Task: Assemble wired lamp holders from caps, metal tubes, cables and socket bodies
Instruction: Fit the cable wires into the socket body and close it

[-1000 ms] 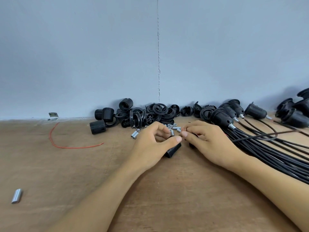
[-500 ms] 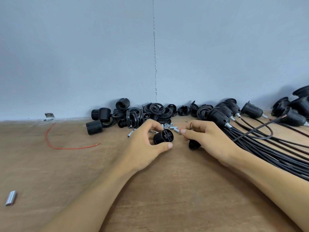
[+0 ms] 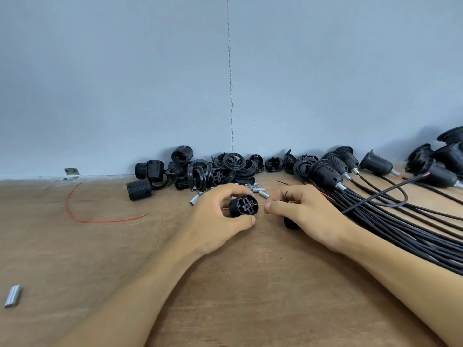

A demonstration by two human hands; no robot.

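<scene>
My left hand [image 3: 215, 216] grips a black socket body [image 3: 243, 206], its terminal end turned toward me. My right hand [image 3: 300, 211] pinches a thin red wire [image 3: 261, 205] whose tip points at the socket's terminals. A black cap [image 3: 290, 222] lies under my right palm, mostly hidden. A dark wire end sticks up between my right fingers. Small metal tubes [image 3: 263, 194] lie on the wooden table [image 3: 225, 284] just behind my hands.
A heap of black caps, rings and socket bodies [image 3: 200, 169] lines the wall. Finished lamp holders [image 3: 325, 172] with a bundle of black cables [image 3: 400, 226] fill the right side. A loose red wire [image 3: 82, 216] and a stray metal tube [image 3: 12, 295] lie at left.
My left hand lifted the socket body off the table and turned its terminal end toward me. My right hand brought the red wire tip up to it.
</scene>
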